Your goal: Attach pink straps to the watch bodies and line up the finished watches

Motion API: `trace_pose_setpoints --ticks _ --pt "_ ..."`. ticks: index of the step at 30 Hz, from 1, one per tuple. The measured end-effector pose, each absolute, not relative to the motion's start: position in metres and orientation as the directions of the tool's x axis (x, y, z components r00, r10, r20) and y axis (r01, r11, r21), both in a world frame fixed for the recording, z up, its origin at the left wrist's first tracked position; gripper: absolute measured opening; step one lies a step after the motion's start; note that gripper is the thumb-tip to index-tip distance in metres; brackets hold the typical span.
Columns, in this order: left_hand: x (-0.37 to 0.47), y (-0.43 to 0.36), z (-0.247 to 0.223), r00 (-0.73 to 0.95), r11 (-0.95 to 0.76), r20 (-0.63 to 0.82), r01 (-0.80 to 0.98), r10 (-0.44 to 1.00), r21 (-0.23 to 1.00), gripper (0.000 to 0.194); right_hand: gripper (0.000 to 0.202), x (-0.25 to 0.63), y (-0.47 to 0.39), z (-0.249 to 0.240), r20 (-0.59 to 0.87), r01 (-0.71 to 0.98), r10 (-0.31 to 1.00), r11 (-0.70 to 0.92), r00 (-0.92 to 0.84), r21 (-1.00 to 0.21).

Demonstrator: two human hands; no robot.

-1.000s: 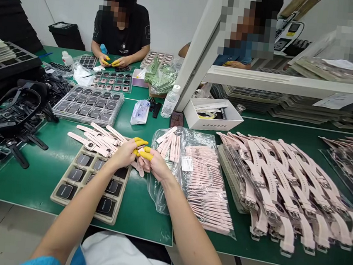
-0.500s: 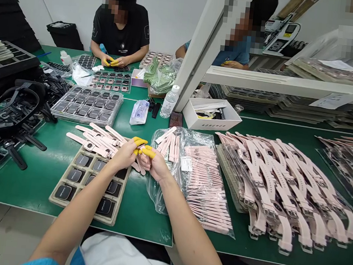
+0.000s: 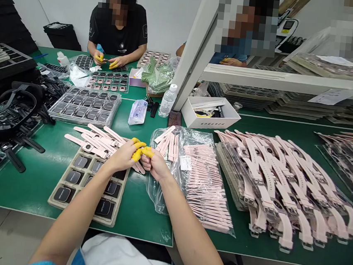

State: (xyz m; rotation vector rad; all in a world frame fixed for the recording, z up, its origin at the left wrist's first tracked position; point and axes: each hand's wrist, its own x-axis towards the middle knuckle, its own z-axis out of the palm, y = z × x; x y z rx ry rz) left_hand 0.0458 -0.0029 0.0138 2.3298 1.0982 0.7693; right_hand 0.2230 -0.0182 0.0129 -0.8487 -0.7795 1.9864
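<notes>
My left hand (image 3: 125,156) and my right hand (image 3: 155,163) meet above the green table, yellow covers on some fingertips. Both are closed in a pinch around something small, which the fingers hide. Just left of them, pink watch straps (image 3: 99,139), some with watch bodies attached, lie across the back of a beige tray (image 3: 53,200). Dark square watch bodies (image 3: 62,194) sit in that tray's compartments, partly under my left forearm. To the right of my right hand is a clear bag of pink straps (image 3: 208,189), with a few loose straps (image 3: 172,146) at its left.
Pink-strapped watches (image 3: 279,180) are piled on trays at the right. Black watches and a black headband (image 3: 25,113) crowd the left. Behind stand a water bottle (image 3: 168,101), a white box (image 3: 211,117) and stacked clear trays (image 3: 83,107). A co-worker (image 3: 119,31) sits opposite.
My hands stay together in almost the same spot, with the fingers shifting slightly around the small piece. Across the table, the co-worker's hands have moved a little apart.
</notes>
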Motion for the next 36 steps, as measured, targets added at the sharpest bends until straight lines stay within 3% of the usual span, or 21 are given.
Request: trace_pose_setpoints --ticks 14,22,25,30,36 --pt "0.047 -0.007 0.020 0.557 -0.556 0.192 0.613 0.808 0.561 0.036 0.032 0.229 -0.018 0.012 -0.346 -0.258 0.846 -0.469 -0.407 -0.844" --pt "0.049 -0.005 0.015 0.515 -0.493 0.218 0.489 0.829 0.720 0.038 0.037 0.229 -0.020 0.016 -0.325 -0.328 0.849 -0.474 -0.416 -0.817" --pt "0.049 -0.003 0.009 0.461 -0.447 0.244 0.407 0.853 0.797 0.042 0.042 0.230 -0.018 0.016 -0.249 -0.316 0.904 -0.363 -0.348 -0.876" --pt "0.053 -0.003 0.003 0.284 -0.329 0.252 0.271 0.925 0.905 0.045 0.049 0.232 -0.015 0.011 -0.067 -0.086 0.963 -0.092 -0.261 -0.992" --pt "0.049 0.003 0.002 -0.008 -0.173 0.177 0.156 0.984 0.972 0.045 0.040 0.232 -0.014 0.004 -0.025 0.092 0.959 0.001 -0.282 -0.996"
